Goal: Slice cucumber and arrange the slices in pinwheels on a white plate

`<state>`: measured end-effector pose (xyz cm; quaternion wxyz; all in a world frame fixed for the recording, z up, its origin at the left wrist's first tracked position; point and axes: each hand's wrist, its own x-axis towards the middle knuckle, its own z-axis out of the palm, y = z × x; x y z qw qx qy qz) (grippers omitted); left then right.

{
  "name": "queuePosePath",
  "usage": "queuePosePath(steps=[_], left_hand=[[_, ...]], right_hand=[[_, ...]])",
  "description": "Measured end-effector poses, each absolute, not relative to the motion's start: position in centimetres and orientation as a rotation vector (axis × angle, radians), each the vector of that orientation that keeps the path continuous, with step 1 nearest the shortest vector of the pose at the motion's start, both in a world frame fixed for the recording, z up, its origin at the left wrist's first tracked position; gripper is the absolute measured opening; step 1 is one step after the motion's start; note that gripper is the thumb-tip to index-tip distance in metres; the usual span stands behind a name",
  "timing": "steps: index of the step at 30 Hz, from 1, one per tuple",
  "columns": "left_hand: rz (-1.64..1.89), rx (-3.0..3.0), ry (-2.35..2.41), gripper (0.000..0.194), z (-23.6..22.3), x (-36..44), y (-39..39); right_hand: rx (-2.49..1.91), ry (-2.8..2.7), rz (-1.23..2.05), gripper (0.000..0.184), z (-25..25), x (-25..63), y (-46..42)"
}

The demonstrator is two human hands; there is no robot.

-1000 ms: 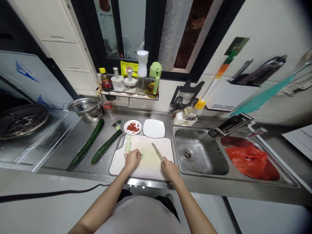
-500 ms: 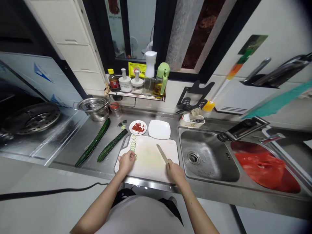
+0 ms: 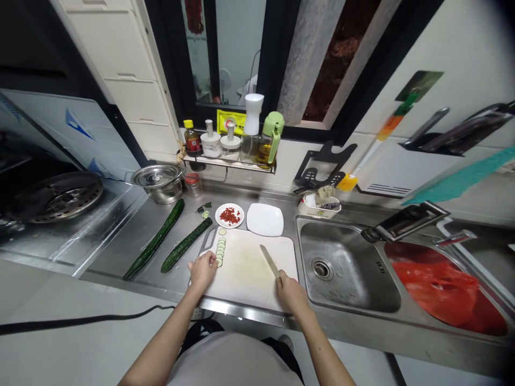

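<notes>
My right hand (image 3: 290, 291) is closed around the handle of a kitchen knife (image 3: 270, 261), its blade pointing up and left over the white cutting board (image 3: 257, 292). My left hand (image 3: 203, 272) has its fingers drawn together at the board's left side, beside the lower end of a row of cucumber slices (image 3: 221, 247). Whether anything is between those fingertips is hidden. The slices overlap in a line running away from me, with one slightly apart at the far end. Left of the board lie two cucumbers, a shorter one (image 3: 185, 245) and a longer one (image 3: 155, 240).
Beyond the board stand a plate of chopped red pieces (image 3: 229, 215) and a white square plate (image 3: 264, 220). Cucumber ends (image 3: 204, 208) lie nearby. A steel sink (image 3: 350, 268) is to the right, a lidded pot (image 3: 157, 184) at back left, and a seasoning shelf (image 3: 229, 161) behind.
My left hand has drawn back a little to the left from the slice row, uncovering its lower slices. My right hand still holds the knife in nearly the same place. The view has shifted slightly.
</notes>
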<state>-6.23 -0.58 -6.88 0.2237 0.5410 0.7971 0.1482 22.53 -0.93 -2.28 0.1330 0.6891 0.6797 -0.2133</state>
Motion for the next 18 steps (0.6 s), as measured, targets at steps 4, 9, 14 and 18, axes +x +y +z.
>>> queuePosePath(steps=[4, 9, 14, 18], left_hand=[[0.366, 1.533, 2.213, 0.017, -6.8, -6.2, -0.6], [0.370, 1.508, 2.223, 0.019, -6.7, -6.2, -0.1], [0.474, 1.456, 2.261, 0.026, -6.2, -6.1, 2.3], [0.541, 1.404, 2.309, 0.034, -5.9, -5.8, 4.8]], right_hand=[[2.001, 1.956, -0.623, 0.033, -2.2, 22.4, -0.9], [1.991, 1.942, -0.627, 0.031, -1.9, 22.3, -0.9], [1.968, 1.954, -0.624, 0.030, -1.7, 22.3, -0.9], [1.985, 1.950, -0.617, 0.031, -1.8, 22.3, -0.9]])
